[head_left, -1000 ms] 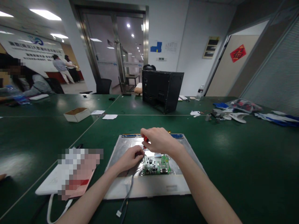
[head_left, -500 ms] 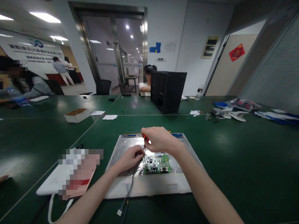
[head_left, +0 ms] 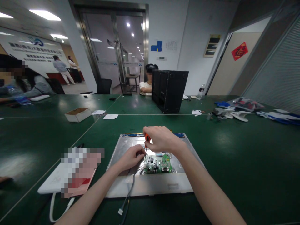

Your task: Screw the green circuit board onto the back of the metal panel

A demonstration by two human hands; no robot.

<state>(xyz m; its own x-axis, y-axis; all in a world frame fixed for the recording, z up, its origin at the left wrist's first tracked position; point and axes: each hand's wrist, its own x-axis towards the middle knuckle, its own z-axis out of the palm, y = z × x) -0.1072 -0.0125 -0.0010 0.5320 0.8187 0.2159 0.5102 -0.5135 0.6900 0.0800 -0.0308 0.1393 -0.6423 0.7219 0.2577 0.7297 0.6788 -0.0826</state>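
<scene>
My right hand [head_left: 162, 139] is wrapped round a red and black screwdriver [head_left: 147, 137], held nearly upright. Its thin shaft points down at the upper left corner of a green circuit board [head_left: 158, 164]. Beside the tip, my left hand [head_left: 131, 157] has its fingers pinched together at the board's edge; what they hold, if anything, is hidden. The board lies on the silvery back of a flat display panel [head_left: 168, 187], which has a narrow blue strip along its far edge. A grey cable [head_left: 132, 187] with a white plug runs from under my left hand over the panel's near edge.
Left of the panel lie a white device [head_left: 52, 178] with a cord and a pink item [head_left: 93, 165], both partly blurred. Farther off stand an open box [head_left: 78, 115] and a black computer case [head_left: 170, 90]. Gloves and parts [head_left: 225, 112] lie right. People sit across the table.
The view has shifted slightly. Both hands stay at the same corner of the board, and the screwdriver handle shows a little more beneath my right fingers.
</scene>
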